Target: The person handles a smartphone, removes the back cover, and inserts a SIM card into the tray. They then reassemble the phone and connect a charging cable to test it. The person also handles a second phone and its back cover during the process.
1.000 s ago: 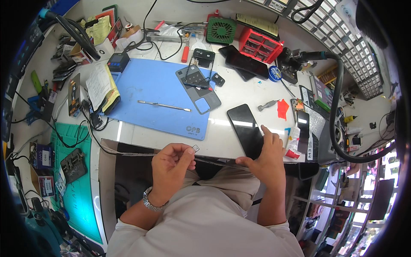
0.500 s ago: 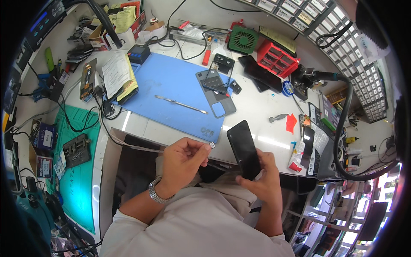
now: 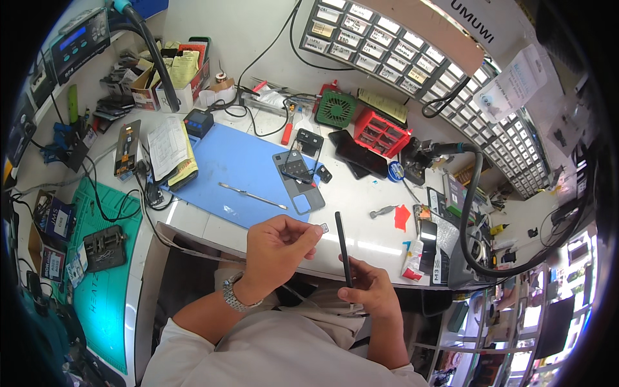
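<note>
The right hand (image 3: pixel 369 291) holds a black phone (image 3: pixel 343 248) by its lower end, fingers clamped on it. The phone stands nearly upright and edge-on to the camera, at the front edge of the white surface (image 3: pixel 361 213). The left hand (image 3: pixel 277 244) is just left of the phone, apart from it; its fingertips are pinched together on a small pale part (image 3: pixel 324 227), too small to identify. A metal watch (image 3: pixel 233 293) sits on the left wrist.

On the surface behind the hands lies a blue mat (image 3: pixel 225 177). A thin metal tool (image 3: pixel 251 195) rests on the mat, untouched. At the mat's right edge lies an opened phone (image 3: pixel 298 180), with its inner parts exposed. Farther back stand a green fan (image 3: pixel 335 108) and a red tray (image 3: pixel 382 133), side by side. A dark phone (image 3: pixel 356 153) lies in front of the red tray. A green mat (image 3: pixel 97 271) lies on the lower bench to the left.
</note>
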Motion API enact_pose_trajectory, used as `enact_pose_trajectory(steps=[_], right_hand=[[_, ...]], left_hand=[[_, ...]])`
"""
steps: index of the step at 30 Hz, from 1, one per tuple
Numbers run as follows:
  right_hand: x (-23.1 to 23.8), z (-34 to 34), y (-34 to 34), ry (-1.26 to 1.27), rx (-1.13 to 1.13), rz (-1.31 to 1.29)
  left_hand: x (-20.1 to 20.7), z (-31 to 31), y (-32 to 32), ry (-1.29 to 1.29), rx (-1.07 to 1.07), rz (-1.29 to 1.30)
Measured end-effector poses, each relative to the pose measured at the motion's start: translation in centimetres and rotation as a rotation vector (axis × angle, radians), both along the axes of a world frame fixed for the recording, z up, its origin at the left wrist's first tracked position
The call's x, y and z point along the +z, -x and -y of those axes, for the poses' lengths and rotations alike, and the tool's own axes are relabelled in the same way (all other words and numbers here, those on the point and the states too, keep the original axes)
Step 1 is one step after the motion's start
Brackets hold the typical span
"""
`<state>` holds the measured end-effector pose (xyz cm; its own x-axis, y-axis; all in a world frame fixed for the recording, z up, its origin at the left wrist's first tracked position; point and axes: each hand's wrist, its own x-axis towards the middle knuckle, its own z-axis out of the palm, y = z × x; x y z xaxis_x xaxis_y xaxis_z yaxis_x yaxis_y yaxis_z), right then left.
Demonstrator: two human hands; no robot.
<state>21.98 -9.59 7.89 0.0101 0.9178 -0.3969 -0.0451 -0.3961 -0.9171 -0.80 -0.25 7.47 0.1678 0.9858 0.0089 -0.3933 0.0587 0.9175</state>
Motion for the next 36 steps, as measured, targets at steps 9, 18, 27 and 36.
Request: enact_pose_trajectory(steps=[9,18,27,36], right_hand=[[1.3,0.1,0.2,0.054,0.018,-0.01],[0.7,0.3,0.1,0.068,0.016,-0.014],[0.4,0.5,0.3,0.052,-0.014,0.021],[-1.9,1.0,2.2,-0.266,-0.068,0.418]], left_hand=[[-1.8,-2.1,0.6,-0.015,0.006,-0.265],[-5.2,-5.2,2.2,-0.432,0.209,-1.058],[-5.1,-5.0,2.3,-0.353,0.218,-0.964],[-1.8,-0.4,-0.1,0.037,-0.089,-0.005]])
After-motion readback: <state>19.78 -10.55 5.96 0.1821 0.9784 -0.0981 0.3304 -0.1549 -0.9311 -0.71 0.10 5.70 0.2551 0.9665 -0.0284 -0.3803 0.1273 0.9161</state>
